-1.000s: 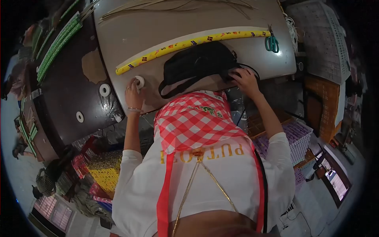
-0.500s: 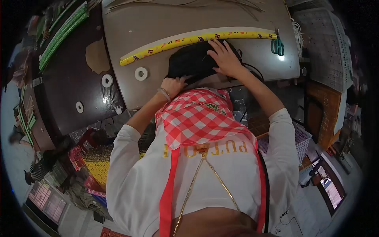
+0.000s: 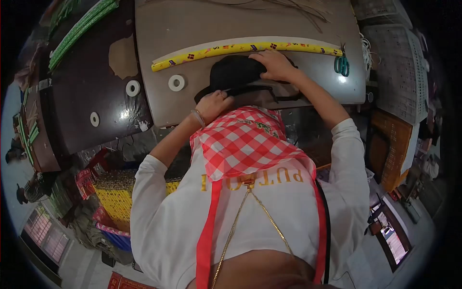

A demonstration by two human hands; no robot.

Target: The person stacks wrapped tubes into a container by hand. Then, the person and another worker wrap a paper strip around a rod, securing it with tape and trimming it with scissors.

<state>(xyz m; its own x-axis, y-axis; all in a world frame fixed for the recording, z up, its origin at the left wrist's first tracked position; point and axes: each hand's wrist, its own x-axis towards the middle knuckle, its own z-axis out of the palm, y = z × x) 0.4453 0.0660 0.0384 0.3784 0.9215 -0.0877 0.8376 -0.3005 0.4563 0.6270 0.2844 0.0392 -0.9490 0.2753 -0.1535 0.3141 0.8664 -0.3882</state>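
Note:
A soft black cloth bag (image 3: 231,72) with a strap (image 3: 248,90) lies at the near edge of the table, in front of my body. My left hand (image 3: 213,105) is closed on its near left edge, knuckles up. My right hand (image 3: 276,66) grips the far right part, with the fingers curled over the top and the thumb on the near side. Just beyond the bag lies a long yellow patterned roll (image 3: 226,49), close to my right fingertips.
Teal-handled scissors (image 3: 342,65) lie at the right end of the roll. A white tape roll (image 3: 176,83) is on the table to the left; more rolls rest on the dark table (image 3: 91,62). Green strips (image 3: 82,31) lie far left. White plastic baskets (image 3: 397,67) stand at the right.
The bag has been turned or reshaped: its top looks rounder, and the strap now runs along the near side. My right hand has bent its fingers round the bag.

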